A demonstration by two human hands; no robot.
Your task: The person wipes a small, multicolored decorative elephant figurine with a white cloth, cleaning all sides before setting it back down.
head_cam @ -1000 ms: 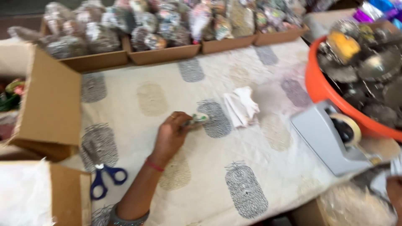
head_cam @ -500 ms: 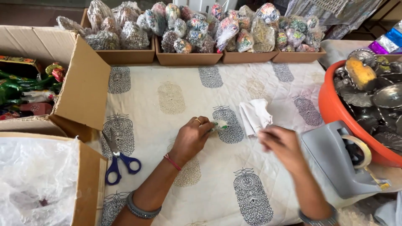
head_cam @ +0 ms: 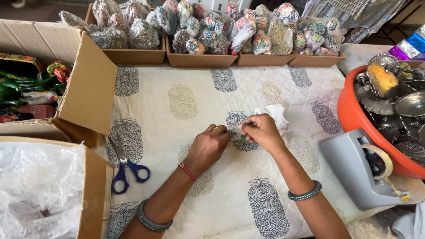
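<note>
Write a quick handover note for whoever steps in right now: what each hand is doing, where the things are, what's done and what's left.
Left hand and right hand meet over the printed cloth, together pinching a small green item in clear wrap.
White wrap pieces lie just beyond the right hand.
Blue-handled scissors lie to the left, the grey tape dispenser to the right.
Done: many wrapped bundles fill the cardboard trays at the back.
Left: the item in hand is not yet closed or set in a tray.

A small clear-wrapped green packet (head_cam: 237,133) sits pinched between both hands' fingertips, lying at about nine o'clock of the white cloth scrap (head_cam: 275,114).
</note>
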